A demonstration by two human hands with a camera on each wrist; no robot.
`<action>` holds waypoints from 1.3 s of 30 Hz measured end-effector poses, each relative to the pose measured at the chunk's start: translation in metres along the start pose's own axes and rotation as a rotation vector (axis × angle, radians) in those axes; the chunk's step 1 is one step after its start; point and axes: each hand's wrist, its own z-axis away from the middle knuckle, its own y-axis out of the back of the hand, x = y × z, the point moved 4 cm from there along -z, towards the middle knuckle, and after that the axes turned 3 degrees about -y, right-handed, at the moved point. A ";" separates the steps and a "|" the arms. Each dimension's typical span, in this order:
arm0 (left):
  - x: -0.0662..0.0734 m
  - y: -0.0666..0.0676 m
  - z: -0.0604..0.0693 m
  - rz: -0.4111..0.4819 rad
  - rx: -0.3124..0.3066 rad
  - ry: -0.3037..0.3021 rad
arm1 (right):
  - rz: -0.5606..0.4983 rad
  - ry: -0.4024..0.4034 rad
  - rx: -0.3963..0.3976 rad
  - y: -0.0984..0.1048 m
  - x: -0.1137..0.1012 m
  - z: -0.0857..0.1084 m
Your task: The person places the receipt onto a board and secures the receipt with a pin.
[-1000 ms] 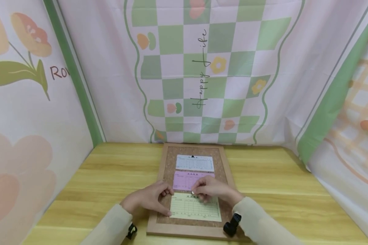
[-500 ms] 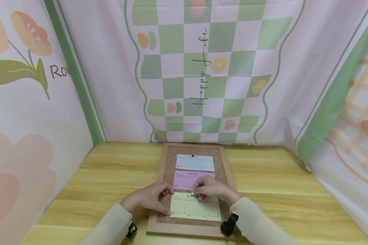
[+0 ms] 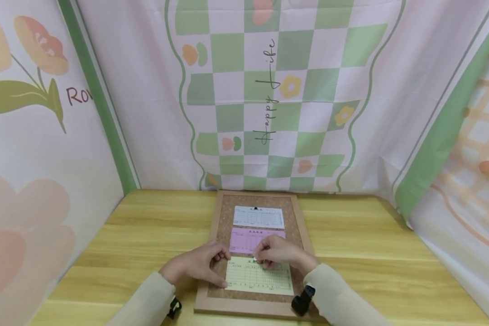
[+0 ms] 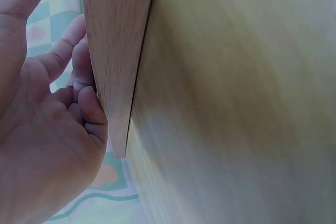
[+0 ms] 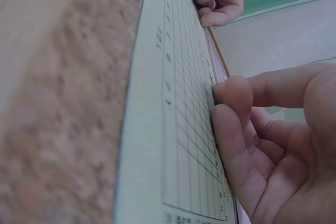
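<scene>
A yellow printed slip (image 3: pixel 258 278) lies on the near part of a framed corkboard (image 3: pixel 262 298). At its left edge my left hand (image 3: pixel 199 262) rests thumb and forefinger near the two corners, the other fingers loosely bent. My right hand (image 3: pixel 280 251) pinches a small white pushpin (image 3: pixel 255 259) at the slip's top edge; mostly its head shows between the fingertips. In the right wrist view the thumb and fingertips (image 5: pixel 228 119) meet low over the slip, hiding the pin. Beyond lies a pink slip (image 3: pixel 240 240), partly covered by my right hand.
A pale blue slip (image 3: pixel 258 218) with a black pin (image 3: pixel 256 208) at its top lies at the board's far end. The board's wooden frame (image 4: pixel 118 51) rests on a wooden table (image 3: pixel 159 226). Patterned curtains (image 3: pixel 155 90) stand at the back and sides.
My right hand stays at the slip's top edge, its wrist shifting slightly left. Less of the white pushpin shows now. The left hand has stayed in place.
</scene>
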 end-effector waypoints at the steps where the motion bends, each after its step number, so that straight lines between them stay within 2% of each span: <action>1: 0.000 0.000 0.000 0.003 -0.002 0.001 | 0.002 0.000 0.002 0.000 0.000 0.000; 20: -0.005 -0.001 0.000 -0.003 -0.008 0.019 | -0.002 -0.013 0.008 -0.002 -0.002 0.001; 39: -0.004 -0.001 -0.001 0.005 -0.006 0.011 | 0.049 -0.011 -0.002 -0.003 -0.006 0.001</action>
